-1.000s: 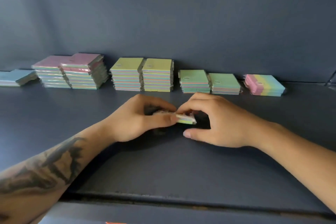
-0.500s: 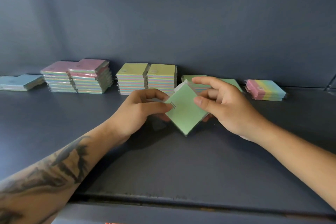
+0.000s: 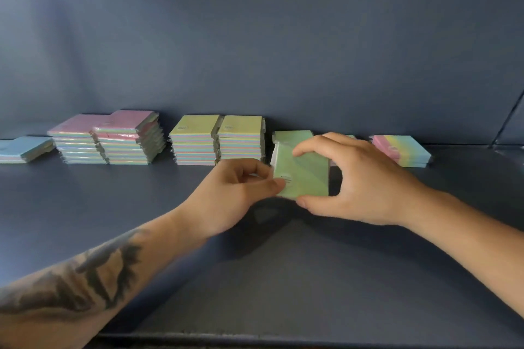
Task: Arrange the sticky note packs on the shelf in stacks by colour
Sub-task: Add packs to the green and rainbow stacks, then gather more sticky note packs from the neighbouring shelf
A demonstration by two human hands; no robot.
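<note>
Both hands hold one green sticky note pack (image 3: 304, 176) above the dark blue shelf (image 3: 113, 207), its green face tilted up toward the camera. The left hand (image 3: 235, 195) pinches the pack's left edge, thumb tip lying on the green face beside a small white label, the other fingers curled behind. The right hand (image 3: 354, 178) spans the pack from the other side: its fingers curl over the top edge and its thumb sits under the bottom edge.

Just beyond the right hand's fingertips, a low green stack (image 3: 292, 136) stands against the back wall, partly hidden by the held pack. Past the right hand's knuckles lies a pink-to-blue rainbow pack stack (image 3: 402, 150). Beyond the left hand's fingers stand two yellow-topped stacks (image 3: 218, 139) side by side, touching; farther out past the left wrist stand two taller pink-topped stacks (image 3: 110, 139), then a low blue stack (image 3: 25, 149) at the frame's edge.
</note>
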